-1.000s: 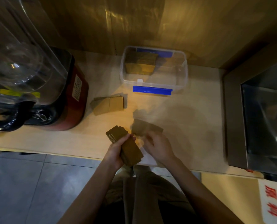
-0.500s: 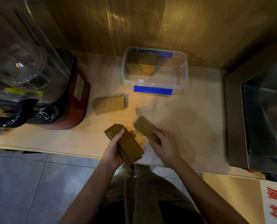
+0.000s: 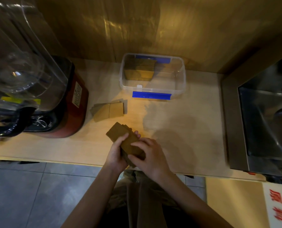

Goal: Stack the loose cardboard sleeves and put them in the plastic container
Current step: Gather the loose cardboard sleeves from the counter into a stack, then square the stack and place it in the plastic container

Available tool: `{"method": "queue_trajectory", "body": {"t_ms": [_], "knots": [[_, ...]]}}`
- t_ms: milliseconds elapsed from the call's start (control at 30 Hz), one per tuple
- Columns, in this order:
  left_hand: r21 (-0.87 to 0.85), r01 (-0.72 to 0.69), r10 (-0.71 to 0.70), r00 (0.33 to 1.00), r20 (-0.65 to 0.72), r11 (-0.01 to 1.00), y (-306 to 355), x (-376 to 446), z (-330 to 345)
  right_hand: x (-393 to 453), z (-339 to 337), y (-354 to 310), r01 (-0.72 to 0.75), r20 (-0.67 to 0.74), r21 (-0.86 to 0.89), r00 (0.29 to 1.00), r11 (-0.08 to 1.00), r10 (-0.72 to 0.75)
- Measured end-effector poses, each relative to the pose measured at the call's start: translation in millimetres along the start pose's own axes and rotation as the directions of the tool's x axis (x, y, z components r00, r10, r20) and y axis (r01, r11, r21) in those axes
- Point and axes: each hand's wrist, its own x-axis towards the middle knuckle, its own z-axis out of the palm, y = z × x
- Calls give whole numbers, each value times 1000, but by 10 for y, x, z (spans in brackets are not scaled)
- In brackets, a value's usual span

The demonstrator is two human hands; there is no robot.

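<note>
A stack of brown cardboard sleeves (image 3: 120, 133) is held over the counter's front edge. My left hand (image 3: 115, 153) grips it from the left side and below. My right hand (image 3: 149, 153) rests on top of the stack's near end, fingers curled around it. A small pile of loose sleeves (image 3: 109, 110) lies flat on the counter, further back and to the left. Behind it stands the clear plastic container (image 3: 178, 83) with blue clips, open, with a block of sleeves (image 3: 140, 70) upright in its left half.
A red-based blender (image 3: 67, 102) with a clear jug stands at the left. A steel sink (image 3: 265, 122) fills the right side. The wooden counter (image 3: 186, 125) ends close to my body, with tiled floor below. A wooden wall rises behind the container.
My right hand picked the single sleeve off the counter at the right and brought it left onto the stack in my left hand. Both hands now hold the stack.
</note>
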Motion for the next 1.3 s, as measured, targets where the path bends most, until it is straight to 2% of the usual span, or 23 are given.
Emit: {"method": "queue_trajectory", "body": {"t_ms": [67,133,167,200,233,267,300,333,367,433,500,633,700,767,833,900,967,1100,1200,1300], "knots": [[12,-29,30,999,-16,999,13,-3,21,10,5,50,-32,10,83,999,996,31],[19,-63,64,996,-66,998,29,-2,62,43,-3,119,-177,-27,353,979,919,200],[18,-81,82,993,-80,997,33,6,78,66,-23,162,-269,-9,533,946,803,323],[16,-100,101,991,-87,995,35,15,105,85,-47,208,-354,81,696,903,624,422],[21,-116,117,989,-89,993,37,18,147,98,-59,263,-446,244,797,854,407,459],[37,-130,132,987,-87,991,37,18,190,98,-67,302,-531,422,826,805,189,417],[68,-141,146,986,-75,988,31,27,219,85,-70,327,-596,556,803,758,17,342],[113,-152,159,985,-60,982,26,34,249,70,-68,350,-630,624,772,731,-79,277],[172,-158,170,984,-53,972,20,42,266,59,-63,377,-638,645,761,727,-115,235],[296,-151,180,981,-73,943,44,52,271,62,-68,442,-609,618,785,755,-114,220],[397,-127,178,980,-94,909,116,52,252,82,-120,489,-561,556,826,796,-55,240],[517,-113,168,984,-61,849,334,56,193,169,-280,592,-494,424,844,853,208,304],[698,-136,201,979,-11,703,399,75,146,204,-356,672,-437,315,803,888,404,334],[869,-144,243,970,29,474,380,125,72,245,-402,753,-358,179,690,926,628,332],[952,-120,302,953,31,280,286,200,-8,283,-380,783,-308,85,619,941,722,328],[969,-118,380,925,26,219,183,269,-55,321,-293,790,-249,-25,598,944,762,328],[957,-136,419,908,16,257,110,325,-71,345,-203,780,-202,-110,612,936,765,335],[936,-140,412,911,-6,322,-13,392,-103,347,19,808,-202,-171,679,892,706,420],[941,-139,461,887,-21,310,-126,398,-98,339,175,789,-262,-188,668,846,697,498],[953,-141,509,860,-16,269,-162,404,-94,358,177,767,-232,-223,690,833,685,507]]}}
